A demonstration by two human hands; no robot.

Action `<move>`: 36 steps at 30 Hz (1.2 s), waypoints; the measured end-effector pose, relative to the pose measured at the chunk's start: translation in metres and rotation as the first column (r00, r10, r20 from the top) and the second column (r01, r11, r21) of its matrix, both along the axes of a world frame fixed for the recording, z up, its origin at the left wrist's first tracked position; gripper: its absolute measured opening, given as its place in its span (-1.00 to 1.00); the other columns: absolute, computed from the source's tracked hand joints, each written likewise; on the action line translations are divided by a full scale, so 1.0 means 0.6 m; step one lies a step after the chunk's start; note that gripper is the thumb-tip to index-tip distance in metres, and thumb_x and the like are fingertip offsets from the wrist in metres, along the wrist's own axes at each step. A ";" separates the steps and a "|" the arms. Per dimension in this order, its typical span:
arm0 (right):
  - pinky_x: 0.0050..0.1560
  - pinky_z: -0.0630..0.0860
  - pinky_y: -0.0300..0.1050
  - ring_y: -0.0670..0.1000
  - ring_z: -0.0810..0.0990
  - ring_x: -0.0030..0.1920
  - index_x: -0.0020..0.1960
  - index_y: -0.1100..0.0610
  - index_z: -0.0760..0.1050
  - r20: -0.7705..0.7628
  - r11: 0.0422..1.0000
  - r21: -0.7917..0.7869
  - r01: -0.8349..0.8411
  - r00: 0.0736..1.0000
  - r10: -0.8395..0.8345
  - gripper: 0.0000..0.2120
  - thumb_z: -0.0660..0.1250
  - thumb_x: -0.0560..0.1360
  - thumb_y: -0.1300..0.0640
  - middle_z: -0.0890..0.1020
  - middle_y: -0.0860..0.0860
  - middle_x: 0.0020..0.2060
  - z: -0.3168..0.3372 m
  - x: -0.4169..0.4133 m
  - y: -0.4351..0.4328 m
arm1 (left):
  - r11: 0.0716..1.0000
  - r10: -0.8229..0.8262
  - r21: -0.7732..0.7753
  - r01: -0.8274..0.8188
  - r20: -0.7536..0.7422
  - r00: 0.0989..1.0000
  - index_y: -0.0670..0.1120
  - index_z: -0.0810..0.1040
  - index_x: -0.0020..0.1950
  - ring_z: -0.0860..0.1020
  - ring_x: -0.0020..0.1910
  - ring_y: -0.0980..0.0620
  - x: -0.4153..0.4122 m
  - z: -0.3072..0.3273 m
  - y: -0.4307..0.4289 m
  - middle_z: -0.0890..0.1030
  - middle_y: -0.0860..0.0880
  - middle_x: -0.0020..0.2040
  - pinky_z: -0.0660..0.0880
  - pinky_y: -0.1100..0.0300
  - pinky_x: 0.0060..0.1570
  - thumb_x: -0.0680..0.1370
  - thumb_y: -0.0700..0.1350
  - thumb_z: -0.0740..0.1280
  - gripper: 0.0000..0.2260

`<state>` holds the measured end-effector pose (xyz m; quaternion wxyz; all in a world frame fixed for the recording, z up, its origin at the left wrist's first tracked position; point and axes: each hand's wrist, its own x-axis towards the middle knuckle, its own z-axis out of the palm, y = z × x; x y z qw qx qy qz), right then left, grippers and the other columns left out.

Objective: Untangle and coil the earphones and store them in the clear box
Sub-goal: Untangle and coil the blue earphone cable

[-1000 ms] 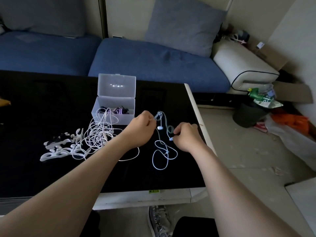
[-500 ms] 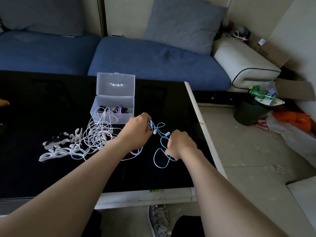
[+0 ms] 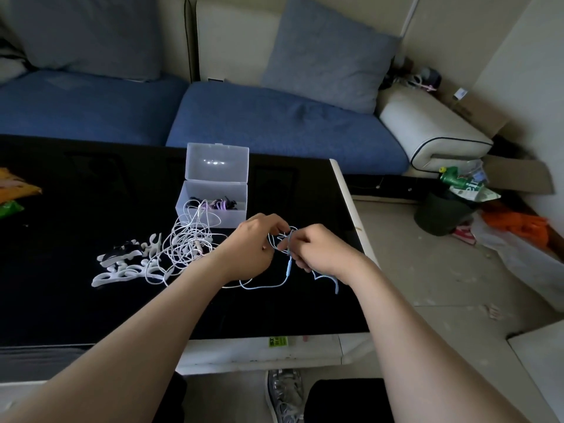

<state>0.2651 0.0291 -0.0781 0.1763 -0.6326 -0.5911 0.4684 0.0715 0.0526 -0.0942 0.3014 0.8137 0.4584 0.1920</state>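
A: Two hands, one knot: our left hand (image 3: 253, 245) and right hand (image 3: 320, 254) pinch the blue earphones (image 3: 288, 270), cord trailing on the bench (image 3: 91, 300).
B: We'd loosen loops gently, never yank; the clear box (image 3: 213, 206) stands just behind.

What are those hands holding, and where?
The blue earphones: left hand and right hand both pinch their cord, near the tangled loops above the inline remote.

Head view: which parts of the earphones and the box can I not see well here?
- blue earphones: head view; the left hand and right hand hide the gripped part.
- white earphones: head view; tangle too fine to count pairs.
- clear box: head view; dark contents too small to identify.
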 end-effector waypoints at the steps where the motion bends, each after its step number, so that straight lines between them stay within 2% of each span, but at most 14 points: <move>1: -0.16 0.58 -0.08 0.02 0.61 -0.26 0.02 0.05 0.71 -0.043 1.000 0.030 0.009 0.999 -0.008 -0.71 0.22 0.72 0.20 0.58 0.05 -0.26 0.009 -0.003 -0.011 | 1.000 -0.012 -0.009 0.013 0.037 0.999 0.04 0.58 0.32 0.57 -0.02 0.22 -0.002 0.006 -0.008 0.58 0.06 0.18 0.43 0.44 -0.03 0.54 -0.31 0.30 -0.59; 3: -0.20 0.63 -0.09 0.06 0.71 -0.26 0.00 0.10 0.69 -0.137 0.997 0.053 0.052 0.990 -0.045 -0.76 0.27 0.74 0.16 0.57 0.07 -0.25 0.026 -0.010 -0.032 | 0.999 -0.040 -0.021 0.042 0.109 0.993 0.07 0.60 0.30 0.61 -0.02 0.25 -0.007 0.020 -0.023 0.63 0.14 0.14 0.45 0.46 -0.04 0.59 -0.26 0.35 -0.66; 5: -0.36 0.55 -0.11 0.08 0.68 -0.36 -0.11 0.12 0.63 -0.176 0.994 0.074 0.083 0.982 -0.069 -0.72 0.30 0.73 0.09 0.53 0.06 -0.30 0.042 -0.014 -0.054 | 0.999 -0.023 -0.037 0.030 0.176 0.984 0.08 0.63 0.24 0.63 0.00 0.29 -0.011 0.028 -0.035 0.66 0.23 0.07 0.50 0.41 -0.01 0.63 -0.20 0.39 -0.76; 8: -0.43 0.34 -0.14 0.01 0.45 -0.47 -0.15 0.21 0.65 -0.185 0.977 0.159 0.146 0.976 -0.116 -0.66 0.40 0.68 -0.01 0.53 0.02 -0.39 0.059 -0.022 -0.080 | 0.995 0.053 -0.097 -0.026 0.281 0.958 0.09 0.65 0.14 0.70 0.01 0.12 -0.021 0.036 -0.053 0.73 0.15 0.01 0.64 0.00 0.12 0.60 -0.17 0.45 -0.82; 10: -0.37 0.39 -0.14 -0.04 0.48 -0.45 -0.13 0.17 0.71 -0.193 0.953 0.221 0.208 0.967 -0.166 -0.69 0.46 0.64 -0.05 0.60 0.00 -0.40 0.067 -0.030 -0.092 | 0.984 0.066 -0.180 0.002 0.375 0.925 0.02 0.66 0.15 0.74 0.02 -0.02 -0.024 0.050 -0.070 0.76 0.04 0.01 0.65 -0.11 0.18 0.56 -0.20 0.50 -0.80; 13: -0.30 0.49 -0.24 -0.17 0.57 -0.42 -0.17 0.10 0.73 -0.180 0.900 0.318 0.299 0.951 -0.252 -0.72 0.52 0.58 -0.09 0.66 -0.03 -0.42 0.076 -0.046 -0.105 | 0.965 0.089 -0.255 0.054 0.515 0.853 -0.13 0.67 0.18 0.75 0.04 -0.06 -0.023 0.072 -0.096 0.77 -0.08 -0.01 0.66 -0.01 0.20 0.53 -0.26 0.55 -0.75; 17: -0.41 0.41 -0.37 -0.18 0.51 -0.48 -0.22 0.16 0.69 -0.386 0.840 0.295 0.456 0.861 -0.332 -0.64 0.48 0.61 -0.07 0.61 -0.06 -0.45 0.090 -0.066 -0.117 | 0.949 0.214 -0.316 0.004 0.653 0.726 -0.20 0.70 0.17 0.76 -0.01 -0.05 -0.016 0.090 -0.109 0.78 -0.16 -0.05 0.68 0.13 0.06 0.61 -0.28 0.46 -0.85; 19: -0.30 0.49 -0.34 -0.14 0.59 -0.38 -0.13 0.14 0.73 -0.459 0.819 0.329 0.470 0.838 -0.296 -0.73 0.46 0.64 -0.02 0.67 -0.02 -0.36 0.097 -0.077 -0.121 | 0.922 0.326 -0.384 -0.050 0.700 0.636 -0.18 0.70 0.18 0.75 -0.05 -0.01 -0.012 0.098 -0.111 0.78 -0.17 -0.06 0.68 0.12 0.05 0.64 -0.24 0.43 -0.87; 22: -0.06 0.62 -0.30 -0.11 0.73 -0.19 0.08 0.13 0.75 -0.517 0.797 0.360 0.486 0.814 -0.263 -0.87 0.44 0.65 0.13 0.76 0.03 -0.24 0.100 -0.089 -0.127 | 0.875 0.454 -0.471 -0.109 0.723 0.521 -0.16 0.68 0.19 0.76 0.03 -0.07 -0.006 0.096 -0.113 0.78 -0.15 -0.02 0.65 -0.02 0.15 0.66 -0.17 0.42 -0.86; 26: -0.16 0.51 -0.13 -0.11 0.59 -0.33 -0.02 0.05 0.75 -0.534 0.712 0.271 0.648 0.716 -0.448 -0.85 0.41 0.64 0.12 0.75 0.03 -0.26 0.081 -0.087 -0.125 | 0.792 0.601 -0.592 -0.151 0.710 0.366 -0.19 0.65 0.17 0.74 0.11 -0.07 -0.002 0.085 -0.114 0.78 -0.10 0.01 0.65 0.02 0.20 0.65 -0.15 0.43 -0.85; 28: -0.12 0.53 -0.14 -0.13 0.62 -0.29 0.00 0.01 0.76 -0.451 0.688 0.311 0.656 0.739 -0.500 -0.81 0.37 0.64 0.15 0.75 -0.03 -0.25 0.069 -0.080 -0.119 | 0.785 0.614 -0.583 -0.208 0.690 0.382 -0.19 0.69 0.13 0.74 0.10 -0.08 -0.004 0.076 -0.111 0.78 -0.11 -0.05 0.66 0.04 0.19 0.63 -0.15 0.46 -0.86; 31: -0.25 0.47 -0.34 -0.20 0.58 -0.35 0.17 -0.06 0.72 -0.324 0.709 0.447 0.546 0.837 -0.441 -0.71 0.29 0.66 0.23 0.72 -0.05 -0.26 0.061 -0.078 -0.112 | 0.803 0.589 -0.544 -0.241 0.671 0.450 -0.16 0.71 0.08 0.74 0.07 -0.11 -0.008 0.067 -0.102 0.77 -0.13 -0.09 0.67 0.00 0.19 0.60 -0.11 0.51 -0.87; 34: -0.24 0.46 -0.28 -0.18 0.56 -0.34 0.20 -0.06 0.72 -0.297 0.724 0.509 0.465 0.885 -0.359 -0.73 0.31 0.65 0.17 0.71 -0.05 -0.24 0.056 -0.090 -0.094 | 0.804 0.584 -0.552 -0.221 0.664 0.467 -0.17 0.71 0.10 0.74 0.08 -0.15 -0.010 0.071 -0.090 0.77 -0.16 -0.05 0.68 0.01 0.17 0.60 -0.10 0.51 -0.83; 36: -0.13 0.49 -0.26 -0.18 0.61 -0.21 0.23 -0.04 0.73 -0.267 0.716 0.556 0.422 0.906 -0.327 -0.74 0.31 0.66 0.12 0.71 -0.12 -0.14 0.051 -0.100 -0.078 | 0.796 0.593 -0.571 -0.203 0.666 0.452 -0.17 0.71 0.11 0.74 0.06 -0.10 -0.012 0.076 -0.079 0.77 -0.15 -0.03 0.68 0.06 0.13 0.61 -0.09 0.49 -0.83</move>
